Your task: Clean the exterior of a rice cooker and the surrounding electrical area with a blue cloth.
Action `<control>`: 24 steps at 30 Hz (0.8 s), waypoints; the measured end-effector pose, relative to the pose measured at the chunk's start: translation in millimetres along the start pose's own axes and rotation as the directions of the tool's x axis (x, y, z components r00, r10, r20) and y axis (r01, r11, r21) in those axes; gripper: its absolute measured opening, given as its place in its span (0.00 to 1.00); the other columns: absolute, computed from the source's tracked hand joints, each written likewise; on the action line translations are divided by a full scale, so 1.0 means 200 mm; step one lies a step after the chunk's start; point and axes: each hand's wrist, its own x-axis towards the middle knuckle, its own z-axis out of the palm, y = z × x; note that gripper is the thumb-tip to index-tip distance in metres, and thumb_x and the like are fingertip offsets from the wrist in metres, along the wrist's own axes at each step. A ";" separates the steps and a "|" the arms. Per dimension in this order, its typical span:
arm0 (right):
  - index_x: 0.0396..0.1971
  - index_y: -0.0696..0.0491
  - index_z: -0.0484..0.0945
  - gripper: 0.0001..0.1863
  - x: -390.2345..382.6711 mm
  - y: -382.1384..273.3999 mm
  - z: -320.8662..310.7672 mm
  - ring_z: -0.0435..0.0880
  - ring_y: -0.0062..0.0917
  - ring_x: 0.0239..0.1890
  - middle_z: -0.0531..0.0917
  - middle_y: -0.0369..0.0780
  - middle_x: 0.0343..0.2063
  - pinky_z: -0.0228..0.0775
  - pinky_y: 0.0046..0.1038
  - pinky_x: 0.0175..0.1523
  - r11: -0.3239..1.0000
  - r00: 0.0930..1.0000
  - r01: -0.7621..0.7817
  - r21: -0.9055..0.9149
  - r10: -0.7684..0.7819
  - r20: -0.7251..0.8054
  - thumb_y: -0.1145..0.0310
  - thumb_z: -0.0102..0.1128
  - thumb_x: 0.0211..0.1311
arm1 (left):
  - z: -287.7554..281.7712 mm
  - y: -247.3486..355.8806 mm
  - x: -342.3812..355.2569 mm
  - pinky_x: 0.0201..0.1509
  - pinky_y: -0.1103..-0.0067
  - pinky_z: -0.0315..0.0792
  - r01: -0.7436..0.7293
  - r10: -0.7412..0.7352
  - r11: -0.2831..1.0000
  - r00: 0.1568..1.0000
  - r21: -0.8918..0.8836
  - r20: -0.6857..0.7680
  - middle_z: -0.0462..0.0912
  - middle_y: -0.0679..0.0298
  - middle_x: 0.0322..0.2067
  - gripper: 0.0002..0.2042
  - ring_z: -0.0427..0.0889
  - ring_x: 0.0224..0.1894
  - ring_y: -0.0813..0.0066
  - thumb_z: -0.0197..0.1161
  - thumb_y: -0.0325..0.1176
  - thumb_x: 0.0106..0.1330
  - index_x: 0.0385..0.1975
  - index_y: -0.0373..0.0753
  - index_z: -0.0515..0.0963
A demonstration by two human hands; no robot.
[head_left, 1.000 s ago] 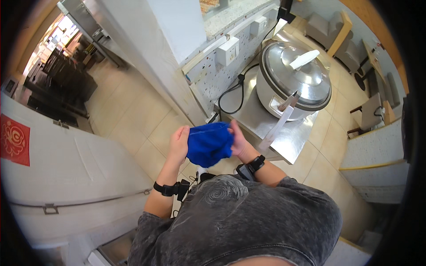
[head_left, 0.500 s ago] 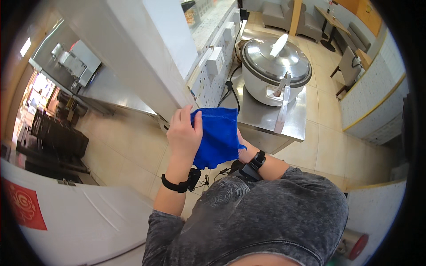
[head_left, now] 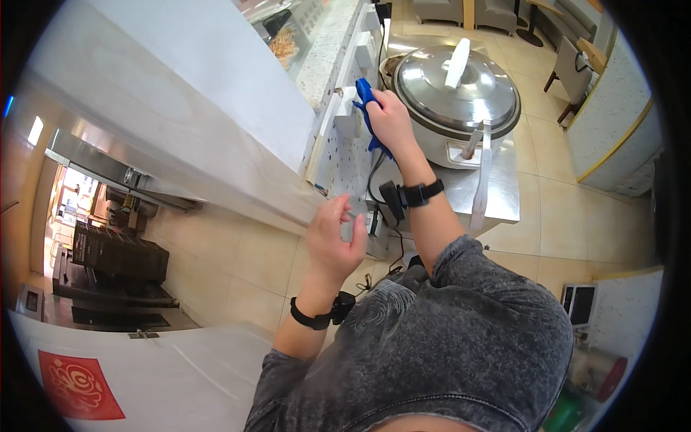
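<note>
My right hand [head_left: 391, 124] is closed on a blue cloth [head_left: 366, 93], which is bunched up and partly covered by the fingers. The cloth lies against a white wall box [head_left: 348, 115] on the speckled wall, or just in front of it; I cannot tell if they touch. Lower down and to the left, my left hand [head_left: 333, 237] holds nothing, its thumb apart from the loosely curled fingers. To the right of my right hand stands a big rice cooker [head_left: 461, 90] with a shiny metal lid and a white lid handle.
The cooker rests on a steel table [head_left: 504, 189]. A long pale utensil [head_left: 481, 183] hangs at its front. Black cables [head_left: 374, 176] run along the speckled wall. A food case [head_left: 284, 45] tops the counter. A white panel with a red square [head_left: 80, 385] is at lower left.
The cloth, spread out between both hands before, is now bunched in my right hand alone, which has reached forward to the wall box. My left hand has let go and moved down and right.
</note>
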 end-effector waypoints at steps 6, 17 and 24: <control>0.37 0.52 0.83 0.16 0.08 0.03 0.09 0.80 0.46 0.36 0.79 0.48 0.30 0.73 0.41 0.42 0.967 0.992 0.036 -0.253 -0.003 0.128 0.60 0.51 0.57 | 0.04 -0.09 -0.02 0.30 0.81 0.72 0.046 -0.044 0.999 0.995 -0.011 0.093 0.79 0.60 0.32 0.21 0.75 0.25 0.75 0.64 0.20 0.56 0.51 0.33 0.71; 0.27 0.52 0.81 0.12 0.00 0.05 0.15 0.80 0.44 0.31 0.79 0.45 0.27 0.74 0.41 0.36 0.967 0.992 0.122 -0.224 -0.125 0.004 0.59 0.55 0.55 | 0.06 -0.13 0.00 0.29 0.79 0.73 0.031 -0.029 0.999 0.988 -0.012 0.150 0.78 0.60 0.29 0.19 0.76 0.24 0.71 0.64 0.22 0.55 0.48 0.34 0.74; 0.40 0.55 0.82 0.16 -0.51 0.24 0.24 0.79 0.38 0.31 0.77 0.43 0.28 0.74 0.31 0.34 0.943 0.956 0.289 0.165 -0.295 0.008 0.72 0.56 0.49 | 0.06 -0.15 -0.04 0.28 0.76 0.73 0.008 -0.026 0.997 0.973 0.080 0.230 0.79 0.61 0.29 0.17 0.78 0.25 0.69 0.65 0.24 0.55 0.46 0.34 0.76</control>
